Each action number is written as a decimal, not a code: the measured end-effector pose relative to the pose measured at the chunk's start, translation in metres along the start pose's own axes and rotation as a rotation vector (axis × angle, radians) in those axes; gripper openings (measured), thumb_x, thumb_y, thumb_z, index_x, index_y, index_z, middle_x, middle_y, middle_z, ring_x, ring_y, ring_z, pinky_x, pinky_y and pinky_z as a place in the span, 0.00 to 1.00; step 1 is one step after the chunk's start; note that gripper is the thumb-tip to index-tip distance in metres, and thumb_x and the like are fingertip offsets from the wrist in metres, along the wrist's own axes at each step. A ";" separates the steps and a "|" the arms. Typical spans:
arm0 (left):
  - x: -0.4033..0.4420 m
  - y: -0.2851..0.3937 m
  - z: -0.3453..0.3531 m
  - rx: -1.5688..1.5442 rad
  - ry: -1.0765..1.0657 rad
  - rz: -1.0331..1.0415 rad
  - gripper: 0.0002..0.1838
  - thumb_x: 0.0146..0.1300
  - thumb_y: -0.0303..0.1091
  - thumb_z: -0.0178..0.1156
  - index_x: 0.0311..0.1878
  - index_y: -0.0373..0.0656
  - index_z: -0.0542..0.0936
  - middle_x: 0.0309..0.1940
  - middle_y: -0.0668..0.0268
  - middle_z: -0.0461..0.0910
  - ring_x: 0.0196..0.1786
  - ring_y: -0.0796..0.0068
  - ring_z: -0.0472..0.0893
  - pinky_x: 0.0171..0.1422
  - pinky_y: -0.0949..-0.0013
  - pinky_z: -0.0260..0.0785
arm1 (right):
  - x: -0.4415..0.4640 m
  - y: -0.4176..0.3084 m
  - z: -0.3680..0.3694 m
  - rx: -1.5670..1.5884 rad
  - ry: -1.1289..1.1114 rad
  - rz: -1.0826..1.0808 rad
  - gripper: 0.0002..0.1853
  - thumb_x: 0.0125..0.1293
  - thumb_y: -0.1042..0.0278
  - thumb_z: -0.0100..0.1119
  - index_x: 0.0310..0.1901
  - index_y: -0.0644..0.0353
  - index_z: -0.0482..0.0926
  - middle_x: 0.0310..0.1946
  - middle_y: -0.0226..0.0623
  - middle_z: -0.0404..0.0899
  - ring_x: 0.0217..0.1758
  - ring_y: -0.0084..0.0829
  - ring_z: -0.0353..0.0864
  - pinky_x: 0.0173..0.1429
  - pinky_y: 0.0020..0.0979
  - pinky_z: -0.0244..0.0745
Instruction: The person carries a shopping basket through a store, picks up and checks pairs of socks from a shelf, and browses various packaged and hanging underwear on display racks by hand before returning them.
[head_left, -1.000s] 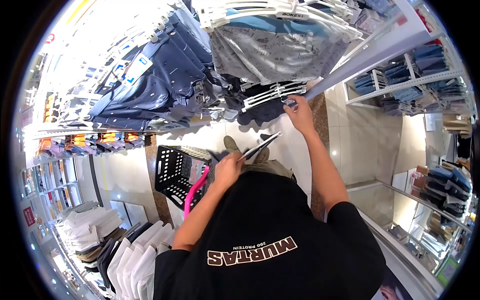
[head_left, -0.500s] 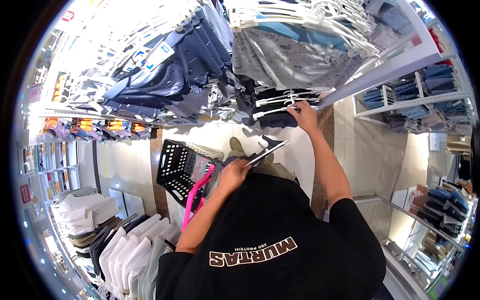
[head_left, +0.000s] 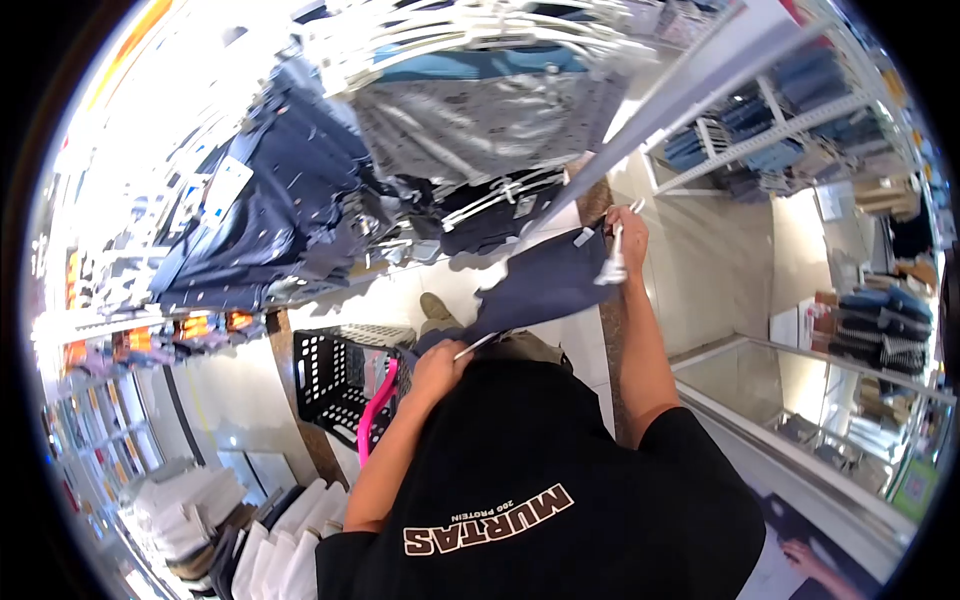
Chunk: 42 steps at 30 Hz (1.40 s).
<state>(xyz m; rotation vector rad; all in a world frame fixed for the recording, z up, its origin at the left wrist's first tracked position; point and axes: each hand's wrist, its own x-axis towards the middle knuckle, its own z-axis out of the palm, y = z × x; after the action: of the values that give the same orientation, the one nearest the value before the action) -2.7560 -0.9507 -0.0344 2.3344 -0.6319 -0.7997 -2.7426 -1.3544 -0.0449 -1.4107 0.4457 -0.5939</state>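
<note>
My right hand point(head_left: 626, 238) is closed around the top of a white hanger point(head_left: 614, 258), out to the right of the rack. From that hanger a dark navy garment point(head_left: 550, 285) stretches down and left towards my other hand; its exact kind is hard to tell. Close to my body, my left hand point(head_left: 440, 370) grips another white hanger point(head_left: 478, 344), of which only a thin length shows. Dark cloth beside the left fingers partly merges with the navy garment. Further dark garments point(head_left: 490, 222) on white hangers remain on the low rail ahead.
A black shopping basket point(head_left: 325, 375) with a pink handle point(head_left: 376, 405) stands at my left. Ahead, grey patterned shorts point(head_left: 480, 125) and navy clothes point(head_left: 280, 200) hang above. A white rack post point(head_left: 650, 120) slants at right. White shirts point(head_left: 285, 540) hang at lower left.
My right hand has drawn the navy garment on its hanger away from the low rail, to the right. The left hand stays near my body, still gripping its hanger. My view has turned.
</note>
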 end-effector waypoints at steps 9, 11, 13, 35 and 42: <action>0.001 0.002 -0.003 0.032 -0.068 0.054 0.09 0.68 0.38 0.61 0.45 0.46 0.85 0.39 0.56 0.81 0.48 0.49 0.82 0.54 0.51 0.73 | -0.011 -0.027 0.003 0.711 0.109 0.154 0.20 0.77 0.52 0.47 0.29 0.57 0.70 0.29 0.34 0.69 0.31 0.29 0.66 0.36 0.29 0.63; 0.001 -0.002 0.001 0.044 -0.050 0.056 0.09 0.68 0.38 0.61 0.44 0.45 0.84 0.39 0.57 0.81 0.48 0.49 0.82 0.53 0.51 0.73 | -0.005 -0.019 -0.002 0.267 0.104 0.166 0.20 0.76 0.54 0.51 0.28 0.58 0.72 0.29 0.33 0.71 0.30 0.28 0.68 0.35 0.29 0.63; -0.002 -0.003 0.001 0.039 -0.040 0.050 0.09 0.68 0.39 0.61 0.44 0.45 0.85 0.39 0.57 0.81 0.48 0.49 0.82 0.53 0.51 0.74 | -0.003 -0.012 0.010 -0.103 0.162 0.229 0.18 0.72 0.57 0.60 0.29 0.61 0.77 0.31 0.34 0.74 0.31 0.28 0.72 0.36 0.31 0.66; -0.027 -0.009 -0.002 -0.058 0.099 -0.029 0.12 0.69 0.39 0.62 0.47 0.42 0.86 0.40 0.55 0.82 0.50 0.49 0.82 0.55 0.51 0.73 | 0.006 0.063 0.122 -0.930 -0.168 -0.203 0.22 0.65 0.49 0.69 0.47 0.61 0.85 0.44 0.48 0.80 0.44 0.53 0.83 0.50 0.48 0.77; -0.017 -0.004 -0.004 -0.058 0.208 -0.066 0.12 0.68 0.38 0.62 0.45 0.41 0.85 0.42 0.54 0.84 0.50 0.49 0.82 0.54 0.51 0.74 | -0.050 0.030 0.107 -0.433 -0.419 0.201 0.17 0.65 0.66 0.67 0.53 0.64 0.82 0.45 0.38 0.83 0.33 0.25 0.83 0.41 0.27 0.77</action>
<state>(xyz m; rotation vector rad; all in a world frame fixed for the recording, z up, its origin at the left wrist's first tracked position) -2.7648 -0.9362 -0.0279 2.3555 -0.4380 -0.5852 -2.7115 -1.2384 -0.0647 -1.8230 0.3842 -0.0259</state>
